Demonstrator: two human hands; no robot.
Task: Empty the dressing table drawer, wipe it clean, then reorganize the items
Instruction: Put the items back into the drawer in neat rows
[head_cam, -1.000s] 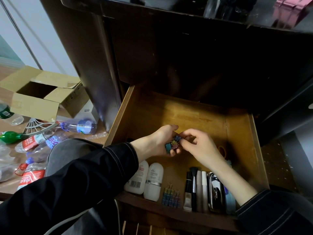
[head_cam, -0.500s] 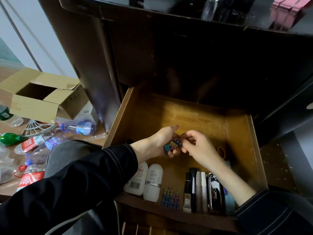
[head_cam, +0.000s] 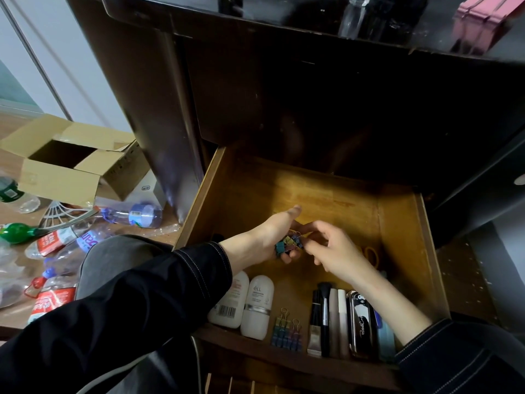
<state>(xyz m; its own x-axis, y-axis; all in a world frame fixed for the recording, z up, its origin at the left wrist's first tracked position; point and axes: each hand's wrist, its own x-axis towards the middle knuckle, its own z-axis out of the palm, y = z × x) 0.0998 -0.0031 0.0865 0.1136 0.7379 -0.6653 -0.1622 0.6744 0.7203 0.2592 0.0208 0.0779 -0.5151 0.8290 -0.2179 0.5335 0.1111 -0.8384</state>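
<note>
Wooden drawer (head_cam: 397,223), left grip (head_cam: 264,240) holding coloured binder clips (head_cam: 287,244), right grip (head_cam: 335,251) pinching them

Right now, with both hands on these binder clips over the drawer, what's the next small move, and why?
Probably lower the loose binder clips to the drawer front and set them beside the clip row. The left hand cups them while the right hand pinches at them, and like items already line the front: bottles, clips, brushes.

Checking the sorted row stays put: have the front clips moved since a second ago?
No. The front clips lie where they did, right of the white bottles.
</note>
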